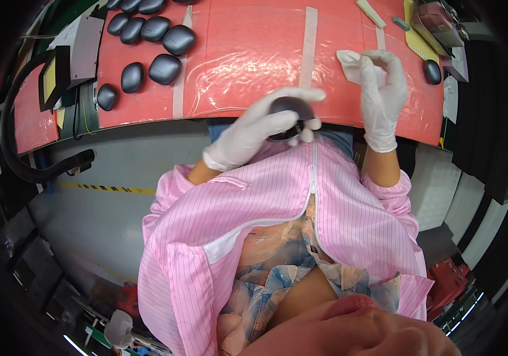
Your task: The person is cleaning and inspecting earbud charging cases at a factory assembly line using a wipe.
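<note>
Remotely I see the left hand [249, 127] clasping a dark rounded case [295, 106] (by the edge of the red mat [254, 53]); the right hand [384, 95], well to the case's right, pinches a white cloth [351, 66].

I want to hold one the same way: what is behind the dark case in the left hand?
Gloved fingers of the left hand show past the dark case. The case covers the rest, so its far side cannot be seen.
</note>
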`<act>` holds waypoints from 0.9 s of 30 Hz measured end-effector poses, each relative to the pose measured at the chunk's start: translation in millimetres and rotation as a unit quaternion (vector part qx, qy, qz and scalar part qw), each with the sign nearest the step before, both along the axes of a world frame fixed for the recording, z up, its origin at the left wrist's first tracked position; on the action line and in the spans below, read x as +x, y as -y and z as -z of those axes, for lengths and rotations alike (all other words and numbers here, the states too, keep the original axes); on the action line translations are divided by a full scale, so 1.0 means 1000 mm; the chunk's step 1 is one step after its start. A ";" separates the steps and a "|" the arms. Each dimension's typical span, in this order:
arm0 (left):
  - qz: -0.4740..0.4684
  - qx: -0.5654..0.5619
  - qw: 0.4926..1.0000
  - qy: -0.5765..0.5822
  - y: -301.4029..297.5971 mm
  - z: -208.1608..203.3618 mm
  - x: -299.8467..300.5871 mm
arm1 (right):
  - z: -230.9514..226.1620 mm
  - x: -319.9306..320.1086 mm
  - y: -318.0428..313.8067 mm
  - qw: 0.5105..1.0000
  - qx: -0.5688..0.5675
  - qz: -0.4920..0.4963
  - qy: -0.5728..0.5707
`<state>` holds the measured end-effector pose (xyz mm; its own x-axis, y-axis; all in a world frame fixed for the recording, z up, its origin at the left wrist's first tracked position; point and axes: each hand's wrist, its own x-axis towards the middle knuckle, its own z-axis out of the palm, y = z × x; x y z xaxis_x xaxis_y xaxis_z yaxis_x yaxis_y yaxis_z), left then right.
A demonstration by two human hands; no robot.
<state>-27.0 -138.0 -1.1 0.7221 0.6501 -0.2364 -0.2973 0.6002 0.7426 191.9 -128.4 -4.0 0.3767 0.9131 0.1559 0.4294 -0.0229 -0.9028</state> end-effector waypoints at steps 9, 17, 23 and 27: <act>-0.479 -0.291 0.828 -0.007 0.034 0.122 -0.237 | 0.026 0.009 -0.001 0.875 0.046 -0.187 0.445; -0.691 0.122 0.561 -0.440 0.012 0.203 -0.389 | 0.018 0.000 0.000 0.864 0.011 -0.266 0.427; -0.650 -0.106 0.723 0.209 0.047 0.193 -0.358 | 0.010 0.018 0.005 0.975 -0.012 -0.210 0.076; -0.512 -0.132 0.847 0.046 0.067 0.103 -0.274 | -0.055 0.100 -0.037 0.988 0.025 -0.021 0.148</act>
<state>-301.2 -205.3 -104.6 -0.1662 0.8802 -0.4446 -0.8116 0.1340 0.5687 291.7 -91.2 50.7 0.2690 0.9158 0.2982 0.6744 0.0419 -0.7372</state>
